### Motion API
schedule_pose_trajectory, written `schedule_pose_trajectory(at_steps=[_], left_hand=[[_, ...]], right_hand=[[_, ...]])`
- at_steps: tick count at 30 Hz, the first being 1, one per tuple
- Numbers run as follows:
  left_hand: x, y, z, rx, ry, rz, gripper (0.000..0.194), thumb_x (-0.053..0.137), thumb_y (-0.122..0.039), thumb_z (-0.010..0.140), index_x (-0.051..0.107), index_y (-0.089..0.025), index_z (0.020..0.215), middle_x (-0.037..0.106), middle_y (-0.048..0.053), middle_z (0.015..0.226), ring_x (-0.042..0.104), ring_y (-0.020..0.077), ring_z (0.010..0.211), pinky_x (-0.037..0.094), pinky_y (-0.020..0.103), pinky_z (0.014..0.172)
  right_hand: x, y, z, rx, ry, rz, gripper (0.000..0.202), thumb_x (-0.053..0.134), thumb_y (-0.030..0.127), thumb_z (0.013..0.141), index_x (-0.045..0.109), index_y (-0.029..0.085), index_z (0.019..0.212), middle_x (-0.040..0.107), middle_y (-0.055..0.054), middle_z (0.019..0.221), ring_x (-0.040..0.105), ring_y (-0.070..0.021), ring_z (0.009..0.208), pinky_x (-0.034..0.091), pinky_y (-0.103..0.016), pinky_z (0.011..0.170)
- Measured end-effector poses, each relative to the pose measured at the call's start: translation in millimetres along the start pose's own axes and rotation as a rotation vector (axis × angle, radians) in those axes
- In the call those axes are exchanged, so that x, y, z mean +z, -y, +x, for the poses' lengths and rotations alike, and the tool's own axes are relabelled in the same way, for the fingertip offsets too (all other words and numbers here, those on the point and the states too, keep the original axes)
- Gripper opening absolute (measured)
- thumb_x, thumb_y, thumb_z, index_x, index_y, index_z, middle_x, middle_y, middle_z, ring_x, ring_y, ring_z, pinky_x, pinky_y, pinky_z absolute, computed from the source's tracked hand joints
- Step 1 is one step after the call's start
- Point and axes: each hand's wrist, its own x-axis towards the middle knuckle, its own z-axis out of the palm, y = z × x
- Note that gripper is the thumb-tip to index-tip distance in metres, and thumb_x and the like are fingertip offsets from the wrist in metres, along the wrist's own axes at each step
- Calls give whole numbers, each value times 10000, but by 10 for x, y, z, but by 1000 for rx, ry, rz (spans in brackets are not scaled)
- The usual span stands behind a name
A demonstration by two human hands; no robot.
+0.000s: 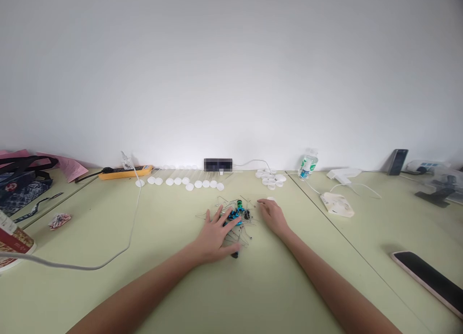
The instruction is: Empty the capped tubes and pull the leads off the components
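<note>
The left hand (pixel 216 237) lies over a heap of loose electronic components (pixel 234 219) in the middle of the bench (pixel 231 300), its fingers spread across blue, green and black parts and thin wire leads, with the thumb beside a black piece (pixel 235 254) at the near edge. The right hand (pixel 274 217) rests just right of the heap, fingers bent and close together; whether they pinch anything I cannot tell.

Toward the wall, white round caps (pixel 198 184) stand in a row at the near ends of what look like clear tubes lying flat; no contents can be made out. Right of these sits a cluster of small white round caps or dishes (pixel 269 181). Farther right is a clear bottle (pixel 308 166) with a green-and-white label, its contents unclear. At the left edge, a red-and-white tub (pixel 16 240) is partly cut off, its inside hidden.
</note>
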Motion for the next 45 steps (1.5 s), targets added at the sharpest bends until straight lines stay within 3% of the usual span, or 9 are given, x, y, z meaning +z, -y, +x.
schedule_pose_trajectory(at_steps=[9, 14, 17, 21, 27, 34, 38, 42, 45], left_hand=[[83, 85, 65, -24, -5, -5, 728, 309, -672, 758, 143, -329, 1378, 114, 46, 1468, 71, 316, 1332, 129, 607, 1006], [85, 308, 122, -192, -93, 52, 857, 384, -746, 654, 201, -309, 1368, 108, 58, 1469, 28, 361, 1324, -18, 635, 992], [90, 419, 120, -321, -81, 32, 957, 419, -784, 579, 202, -290, 1369, 124, 80, 1465, 20, 375, 1320, 3, 631, 991], [118, 456, 95, -351, -56, -18, 976, 403, -776, 602, 182, -226, 1378, 182, 121, 1447, 70, 341, 1326, 51, 555, 1033], [138, 364, 98, -211, -52, -57, 674, 259, -631, 804, 193, -270, 1369, 230, 75, 1439, 152, 272, 1324, 87, 524, 1039], [114, 322, 100, -141, -129, -85, 586, 312, -537, 842, 234, -258, 1351, 306, 94, 1397, 245, 264, 1285, 158, 484, 1028], [56, 307, 98, -211, -270, -178, 660, 542, -560, 699, 371, -225, 1242, 464, 111, 1225, 422, 278, 1122, 302, 427, 943], [2, 465, 112, -312, -451, -384, 353, 490, -435, 772, 476, -222, 1053, 535, 71, 1066, 489, 227, 1010, 361, 374, 877], [-5, 696, 120, -413, -531, -495, 197, 407, -304, 801, 501, -204, 943, 551, 55, 971, 518, 196, 919, 406, 344, 809]], right_hand=[[45, -156, 275, 70, -64, -118, 343, 294, 290, 848, 541, 193, 1065, 543, -69, 1153, 433, -223, 1119, 332, -372, 922], [36, -126, 183, 277, -138, -268, 294, 370, 270, 812, 561, 147, 998, 514, -159, 1079, 400, -334, 1089, 283, -510, 860], [3, -178, 239, 313, -76, -284, 257, 410, 225, 783, 567, 120, 956, 529, -160, 1033, 452, -308, 1036, 322, -454, 842], [-30, -176, 306, 164, 44, -173, 280, 363, 259, 840, 530, 169, 1047, 562, -83, 1081, 525, -206, 979, 370, -321, 843], [75, 226, 367, 6, 180, -63, 324, 311, 359, 889, 501, 240, 1122, 587, -34, 1096, 543, -157, 984, 407, -271, 802], [445, 795, 741, -72, 379, -110, 245, 619, 354, 717, 620, 254, 941, 599, -45, 1007, 517, -225, 980, 376, -339, 791], [537, 856, 843, -40, 514, -156, 179, 678, 302, 684, 633, 184, 810, 617, -47, 911, 558, -185, 858, 410, -313, 748], [571, 828, 837, -3, 608, -203, 205, 529, 304, 839, 582, 134, 939, 592, -49, 963, 565, -158, 859, 458, -351, 765], [608, 848, 829, 11, 631, -217, 242, 491, 296, 867, 540, 138, 1043, 561, -64, 1047, 560, -168, 903, 468, -369, 784]])
